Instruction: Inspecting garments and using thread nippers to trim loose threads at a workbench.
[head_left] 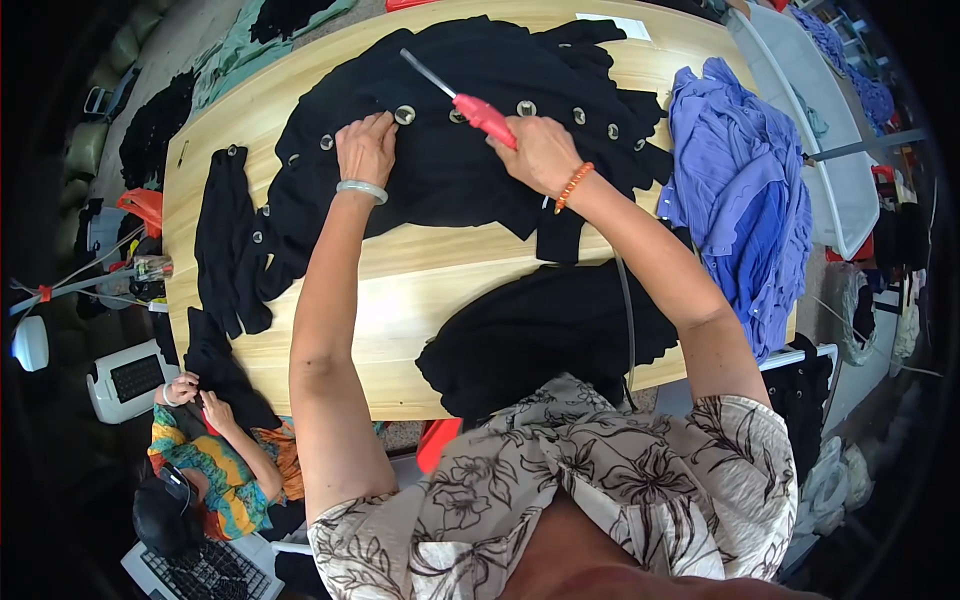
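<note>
Bringing both hands close together near the table's lower left corner, a co-worker (225, 465) in a patterned, multicoloured top touched some black cloth (215, 360). Above that, a sleeve-like black length (222, 250) lay on the wooden table (395, 350). Farther right, a broad black garment (450, 175) was spread across the tabletop, a row of pale-rimmed discs (526, 108) running over it.

The person's left hand (366, 148), a pale bangle at its wrist, rested on this garment just beside one disc, fingers bent; whether they pinched the fabric could not be told. Well apart from it, the right hand (543, 155) was wrapped around the pink handle of a tool (483, 118), whose slim metal shaft pointed up and leftward over the garment. Nearer the person's body lay another black bundle (540, 335). Rightmost, violet-blue clothes (740, 190) were heaped beside a whitish bin (838, 190).
</note>
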